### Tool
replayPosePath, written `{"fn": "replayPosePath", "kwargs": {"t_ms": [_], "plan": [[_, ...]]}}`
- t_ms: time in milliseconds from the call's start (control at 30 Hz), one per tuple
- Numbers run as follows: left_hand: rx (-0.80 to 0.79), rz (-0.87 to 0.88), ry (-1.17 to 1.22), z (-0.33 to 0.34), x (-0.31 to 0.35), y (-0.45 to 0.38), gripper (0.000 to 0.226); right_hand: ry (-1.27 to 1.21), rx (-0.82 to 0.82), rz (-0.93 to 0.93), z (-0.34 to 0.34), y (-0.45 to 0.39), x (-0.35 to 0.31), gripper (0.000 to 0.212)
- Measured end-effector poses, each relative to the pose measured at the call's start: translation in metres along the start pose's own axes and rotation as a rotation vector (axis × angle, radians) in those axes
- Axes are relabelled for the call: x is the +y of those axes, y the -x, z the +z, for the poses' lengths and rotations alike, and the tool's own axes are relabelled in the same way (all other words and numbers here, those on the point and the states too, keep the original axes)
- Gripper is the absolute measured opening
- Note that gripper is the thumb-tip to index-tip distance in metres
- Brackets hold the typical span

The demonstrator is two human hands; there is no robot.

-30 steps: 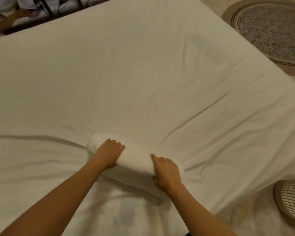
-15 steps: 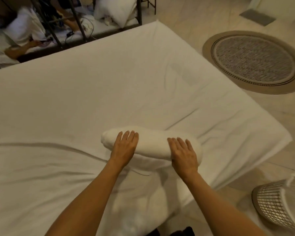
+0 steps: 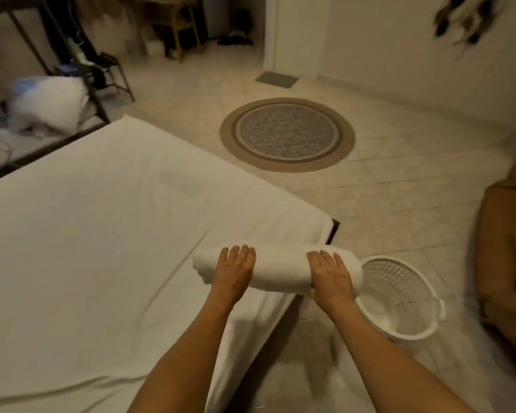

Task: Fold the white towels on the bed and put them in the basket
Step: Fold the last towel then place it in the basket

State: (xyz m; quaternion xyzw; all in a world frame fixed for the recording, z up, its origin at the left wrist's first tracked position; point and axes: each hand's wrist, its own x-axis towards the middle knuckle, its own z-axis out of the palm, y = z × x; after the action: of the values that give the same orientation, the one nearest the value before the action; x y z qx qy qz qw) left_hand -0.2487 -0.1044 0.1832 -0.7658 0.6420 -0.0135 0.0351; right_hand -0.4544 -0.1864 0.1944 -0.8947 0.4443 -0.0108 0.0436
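I see the rolled white towel (image 3: 280,271) carried crosswise in both hands, lifted off the bed (image 3: 102,234) at its near right corner, with its right end hanging over the rim of the basket (image 3: 411,308). The left hand (image 3: 234,271) lies on top of the roll near its left end, fingers straight and close together across the cloth; the thumb is hidden underneath, so I cannot tell whether it clamps the towel. The right hand (image 3: 332,275) sits on the right part of the roll the same way, fingers extended over the top, and its thumb is also out of my sight. The towel keeps a tight cylinder shape, roughly level, tilted slightly down to the right.

The basket is white plastic with a lattice wall and stands on the floor just beside the bed corner; I make out something pale lying in its bottom, though not what it is. The bed is covered by a white sheet with a few creases. Farther out on the tiled floor lies a round rug (image 3: 286,134) with a tan border and a grey patterned centre. A tan armchair (image 3: 507,263) stands at the right edge. Beyond the bed, a dark metal frame (image 3: 93,93) holds white bedding (image 3: 48,102). I can read no writing, label or brand anywhere.
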Motion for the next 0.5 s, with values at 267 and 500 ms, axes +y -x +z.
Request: {"fn": "replayPosePath", "kwargs": {"t_ms": [267,500], "plan": [[-0.031,0.251,-0.033,-0.016,0.103,-0.086,0.053,-0.004,0.009,0.269,-0.011,0.023,0.108,0.069],[-0.08,0.428,-0.008,-0.002,0.152,-0.156,0.058,0.006,-0.011,0.437,0.003,0.013,0.165,0.07]]}}
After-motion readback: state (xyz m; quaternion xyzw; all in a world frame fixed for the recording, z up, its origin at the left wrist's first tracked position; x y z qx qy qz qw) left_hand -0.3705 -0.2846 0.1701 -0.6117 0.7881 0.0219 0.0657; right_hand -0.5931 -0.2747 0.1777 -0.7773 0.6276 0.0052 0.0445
